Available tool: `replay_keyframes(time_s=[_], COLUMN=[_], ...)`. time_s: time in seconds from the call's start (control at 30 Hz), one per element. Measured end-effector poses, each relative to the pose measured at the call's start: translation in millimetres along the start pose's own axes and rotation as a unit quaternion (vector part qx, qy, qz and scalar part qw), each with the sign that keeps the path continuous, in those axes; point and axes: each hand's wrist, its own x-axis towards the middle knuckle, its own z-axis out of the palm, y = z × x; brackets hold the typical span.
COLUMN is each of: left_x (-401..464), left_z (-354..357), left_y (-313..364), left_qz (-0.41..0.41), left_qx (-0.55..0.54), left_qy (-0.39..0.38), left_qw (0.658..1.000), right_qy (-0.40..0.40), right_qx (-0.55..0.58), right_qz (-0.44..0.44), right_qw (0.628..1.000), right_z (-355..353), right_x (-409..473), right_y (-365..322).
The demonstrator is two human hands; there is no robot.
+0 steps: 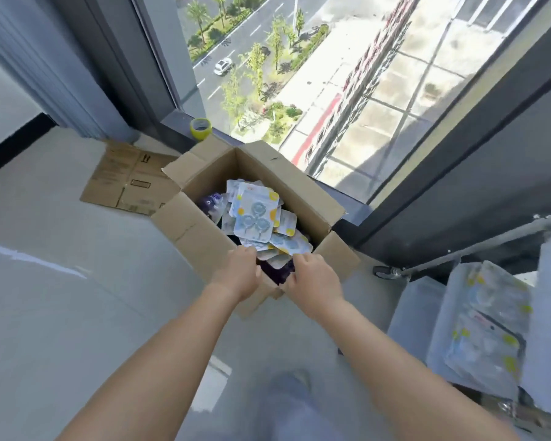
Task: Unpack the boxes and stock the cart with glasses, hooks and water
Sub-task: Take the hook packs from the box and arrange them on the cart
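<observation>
Cardboard box (204, 237) on the pale floor (61, 313) by the tall window (299, 74), its flaps folded out, and both of the person's bare arms reaching down into its near end. Inside lies a loose heap of hook packs (257, 214) — white blister cards with blue round hooks and yellow dots, the top one face up and tilted toward the far corner. Something dark purple shows beneath and beside the heap; I cannot tell what it is.

The left hand (237, 273) sits at the near-left edge of the opening, its fingers curled down over the lowest packs, so they seem to be gripping the bottom of the heap, though the fingertips are hidden behind the hand. The right hand (314, 278) is just beside it, knuckles up, fingers bent and pinching the near edge of the packs. The two hands are close together but apart, with the dark inside of the box showing between them.

To the person's right stands the cart (433, 265) — a grey metal rail and a small caster are visible, and on its shelf lie more hook packs in clear bags (487, 332), blurred at the frame's edge. A flattened carton (124, 183) lies on the floor left of the box, near the window frame. On the sill behind the box sits a roll of yellow-green tape (201, 128).
</observation>
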Motion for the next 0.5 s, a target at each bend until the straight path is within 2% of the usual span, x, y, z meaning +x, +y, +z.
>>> replay_keyframes(time_s=[0.13, 0.27, 0.37, 0.5], left_x=[54, 131, 193, 261], left_z=[-18, -29, -29, -16], left_y=[-50, -105, -141, -191], left_qz=[-0.038, -0.043, -0.041, -0.02], left_qx=[-0.016, 0.024, 0.023, -0.012], left_qy=[-0.029, -0.064, -0.111, -0.161], left_qw=[0.999, 0.997, 0.993, 0.987], right_qy=[-0.05, -0.09, -0.126, -0.193], right_qx=[-0.002, 0.053, 0.116, 0.204], right_qz=[-0.001, 0.028, 0.113, 0.23], right_qw=[0.999, 0.994, 0.979, 0.932], right_z=[10, 40, 79, 137], right_x=[64, 136, 195, 274], right_y=[-28, -59, -84, -118])
